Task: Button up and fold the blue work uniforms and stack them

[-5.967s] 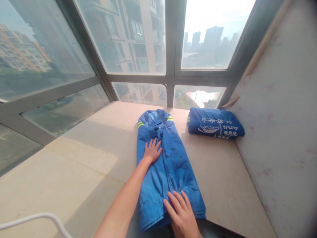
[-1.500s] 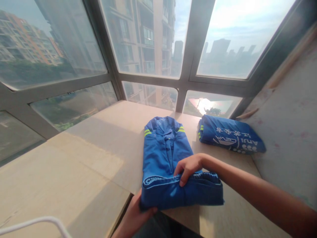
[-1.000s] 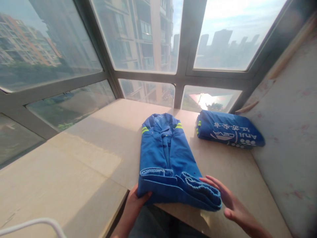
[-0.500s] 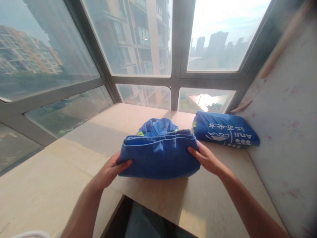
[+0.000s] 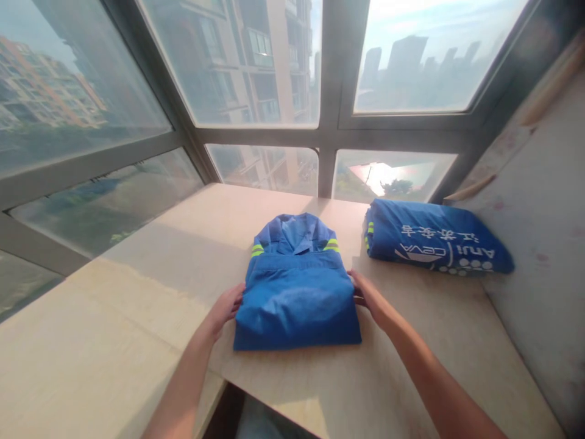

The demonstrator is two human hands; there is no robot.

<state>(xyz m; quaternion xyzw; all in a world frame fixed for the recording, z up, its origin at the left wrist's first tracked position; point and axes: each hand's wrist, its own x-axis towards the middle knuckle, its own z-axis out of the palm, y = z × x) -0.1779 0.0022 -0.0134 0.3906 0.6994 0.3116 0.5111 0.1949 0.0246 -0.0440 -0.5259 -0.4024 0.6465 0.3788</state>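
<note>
A folded blue work jacket [image 5: 292, 235] lies on the wooden surface in front of me, its collar toward the windows and yellow-green stripes at both shoulders. Over its lower part lies a folded blue garment [image 5: 297, 308] with a band along its top edge, apparently trousers. My left hand [image 5: 230, 306] rests at the left side of this stack, fingers extended along its edge. At the opposite edge is my right hand [image 5: 365, 296], with fingers apart and the tips against the cloth. Neither hand grips the fabric; some fingertips are hidden beside it.
Another folded blue garment [image 5: 434, 238] with white lettering lies at the back right, near the patterned wall [image 5: 543, 244]. Windows [image 5: 256, 137] enclose the far and left sides of the pale wooden surface [image 5: 137, 305]. Its front edge has a corner cut-out below the stack.
The folded blue garment, held up and tilted between both hands before, now lies flat over the jacket. My hands have loosened from it and stay at its sides. The view has shifted slightly.
</note>
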